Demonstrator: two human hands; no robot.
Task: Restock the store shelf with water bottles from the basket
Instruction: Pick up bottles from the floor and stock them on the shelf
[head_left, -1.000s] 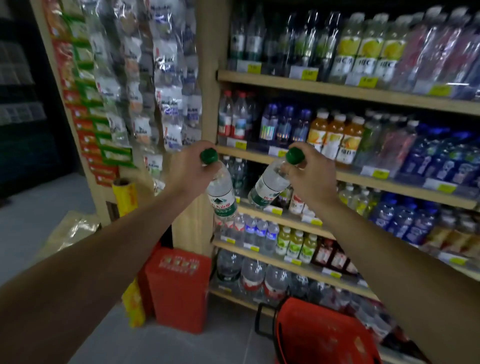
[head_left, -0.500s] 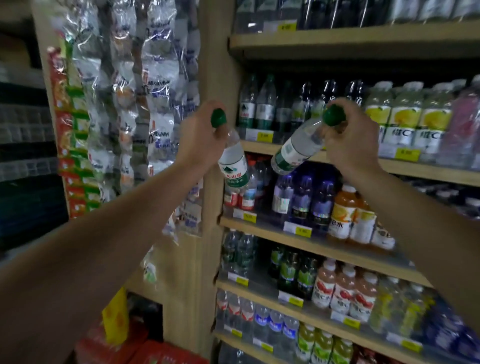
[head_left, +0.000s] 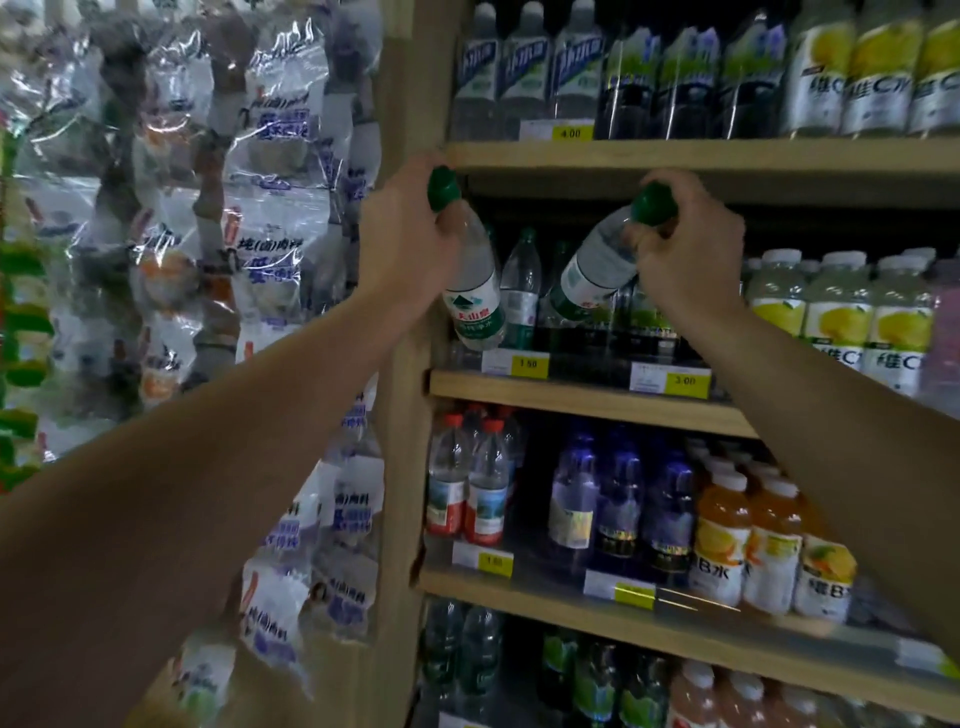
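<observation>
Water bottles w/ green caps, one per hand: left hand (head_left: 410, 244) grips left bottle (head_left: 475, 291) by the neck, near upright at shelf (head_left: 587, 397) edge. Right hand (head_left: 691, 254) grips right bottle (head_left: 597, 270) near its cap, tilted, base over shelved bottles (head_left: 519, 291).

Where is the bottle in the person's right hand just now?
In the head view, the tilted green-capped bottle hangs from the right hand by its neck, bottom leaning left into the shelf opening, over the dark bottles beside the green-capped water bottles.

Clear glossy plastic bottles (head_left: 475, 283); matt wood shelf (head_left: 582, 397).
</observation>
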